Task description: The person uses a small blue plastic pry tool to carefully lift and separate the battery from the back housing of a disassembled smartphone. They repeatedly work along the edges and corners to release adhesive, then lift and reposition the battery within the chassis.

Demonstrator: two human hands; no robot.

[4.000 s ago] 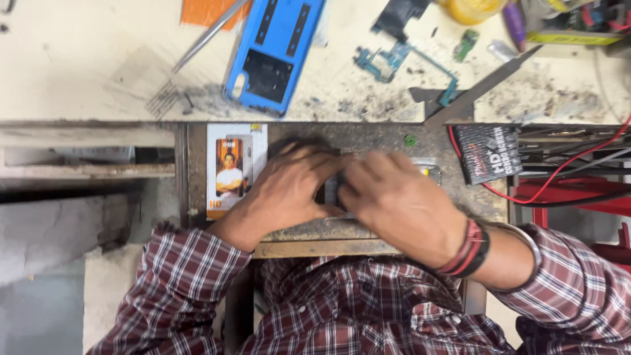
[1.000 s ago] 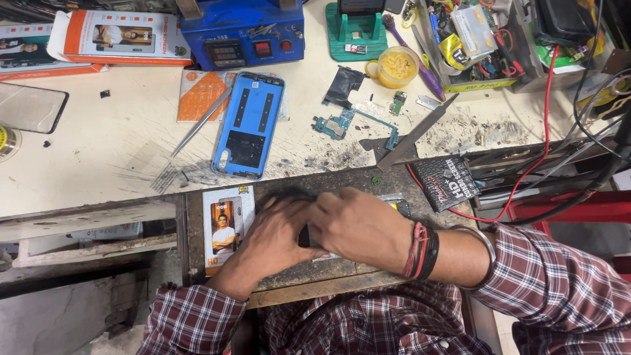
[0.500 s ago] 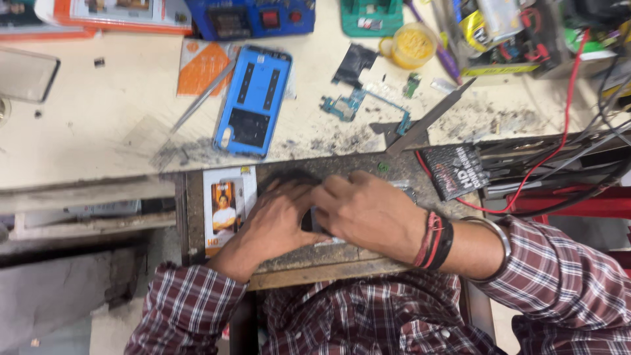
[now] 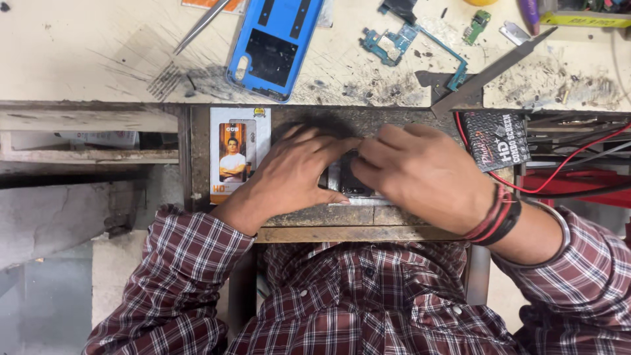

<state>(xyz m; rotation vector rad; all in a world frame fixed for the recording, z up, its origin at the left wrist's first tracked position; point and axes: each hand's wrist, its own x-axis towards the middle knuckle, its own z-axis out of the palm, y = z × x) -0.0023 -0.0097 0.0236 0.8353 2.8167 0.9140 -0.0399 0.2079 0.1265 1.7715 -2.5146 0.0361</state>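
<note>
- Your left hand (image 4: 289, 174) and right hand (image 4: 420, 177) stay pressed together over the dark phone (image 4: 345, 181) on the pull-out shelf (image 4: 315, 220).
- Only the view shifted (2 hands unmoved); work continues.

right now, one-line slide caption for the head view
Both hands, left hand and right hand, press a dark phone on the worn bench.

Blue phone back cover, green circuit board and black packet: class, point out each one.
blue phone back cover (image 4: 273, 46), head view, its middle panel.
green circuit board (image 4: 388, 43), head view, its wider left end.
black packet (image 4: 494, 139), head view, its centre.
</note>
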